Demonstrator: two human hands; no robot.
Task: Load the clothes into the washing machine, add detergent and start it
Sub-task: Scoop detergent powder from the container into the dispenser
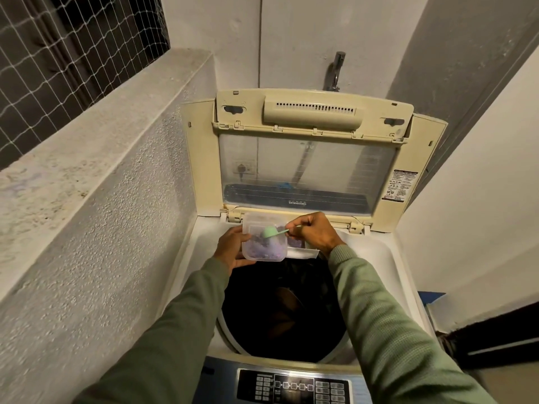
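- Nearest to me, the dark push-button control panel [294,387] sits on the front edge of the cream-and-white top-loading washing machine [405,281]. Nobody is touching it, and I can't tell whether it is lit.
- Just beyond it the round black drum [280,339] gapes open. Dark clothes [287,304] lie down inside, too shadowed to tell apart, so the loading looks done.
- Two arms in green knit sleeves reach over the drum to its far rim.
- The left hand [232,247] grips a clear, square plastic tub [264,220] by its near side, fingers curled under it and thumb on the wall. It is held over the back edge of the drum.
- Lilac detergent powder [262,250] lies in the bottom of the tub.
- The right hand [313,231] pinches the handle of a small mint-green plastic scoop [272,232] between thumb and bent fingers. The bowl sits over the tub's mouth, and I can't tell whether it is full.
- Just right of the tub, under that hand, a white detergent drawer [303,253] stands open, with a little lilac showing in it.
- So the detergent step is in hand. As I judge it, the next move is a short, level carry of the scoop rightward and a tip into the drawer, without spilling on the clothes.
- Behind, the cream lid [306,170] with its clear window stands raised. It will need shutting before the start.
- Farthest off, a metal tap [337,71] juts from the white wall.
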